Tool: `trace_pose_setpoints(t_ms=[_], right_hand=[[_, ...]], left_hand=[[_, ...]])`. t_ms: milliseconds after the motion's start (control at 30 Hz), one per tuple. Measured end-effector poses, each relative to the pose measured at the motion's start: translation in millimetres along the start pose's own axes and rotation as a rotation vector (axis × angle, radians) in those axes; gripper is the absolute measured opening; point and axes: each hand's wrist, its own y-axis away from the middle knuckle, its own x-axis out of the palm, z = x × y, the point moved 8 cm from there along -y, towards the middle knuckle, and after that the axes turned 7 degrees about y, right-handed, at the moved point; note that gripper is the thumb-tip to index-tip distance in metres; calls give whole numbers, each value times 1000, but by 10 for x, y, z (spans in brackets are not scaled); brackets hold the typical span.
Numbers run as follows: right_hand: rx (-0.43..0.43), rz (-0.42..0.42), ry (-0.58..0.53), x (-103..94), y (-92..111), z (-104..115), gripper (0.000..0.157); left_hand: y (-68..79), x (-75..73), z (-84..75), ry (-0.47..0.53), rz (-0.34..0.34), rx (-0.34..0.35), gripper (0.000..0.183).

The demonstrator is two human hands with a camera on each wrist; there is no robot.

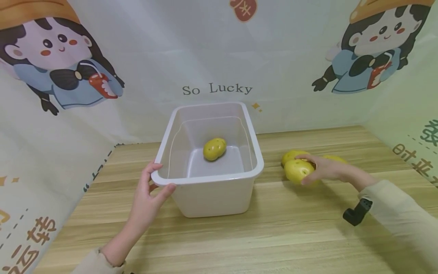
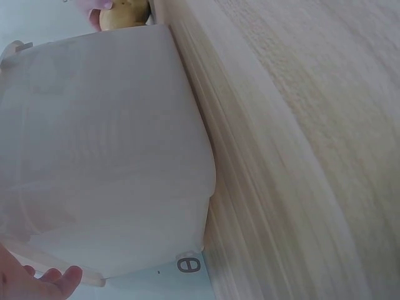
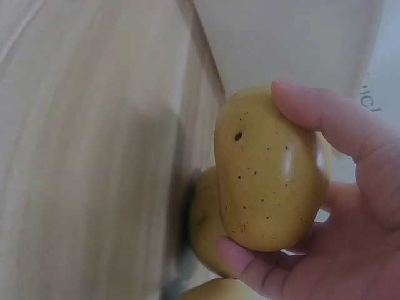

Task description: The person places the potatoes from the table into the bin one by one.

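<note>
My left hand (image 1: 145, 203) grips the near left corner of a white plastic bin (image 1: 212, 198), thumb on the front rim and fingers at the side. One yellow potato (image 1: 214, 149) lies on the bin's floor. To the right of the bin, my right hand (image 1: 325, 169) holds a second potato (image 3: 269, 175), speckled with dark dots, between thumb and fingers. Behind that one, another potato (image 1: 293, 155) rests on the wooden table, and a further potato (image 1: 335, 158) shows past the wrist. In the left wrist view, the bin's outer wall (image 2: 106, 137) fills much of the picture.
The wood-grain table (image 1: 273, 239) runs back to a pale printed cloth (image 1: 287, 68) hanging behind and at both sides, with cartoon figures and lettering on it. A small black device (image 1: 357, 212) sits at the right sleeve.
</note>
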Motion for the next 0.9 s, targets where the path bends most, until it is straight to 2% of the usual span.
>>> trace_pose_setpoints(t_ms=[133,367,467,900], right_hand=[[-9,6,-10,-86,1,62,89],[19,-37,54,-269,3,189,87],[15,-39,49,-325,4,238,88],[7,-77,107,-609,2,547,89]], left_hand=[[-2,-3,6,-4,3,1,52],[-4,-3,2,-10,-9,21,52],[-2,2,-4,-8,-8,29,52],[0,-3,4,-12,-7,19,52]])
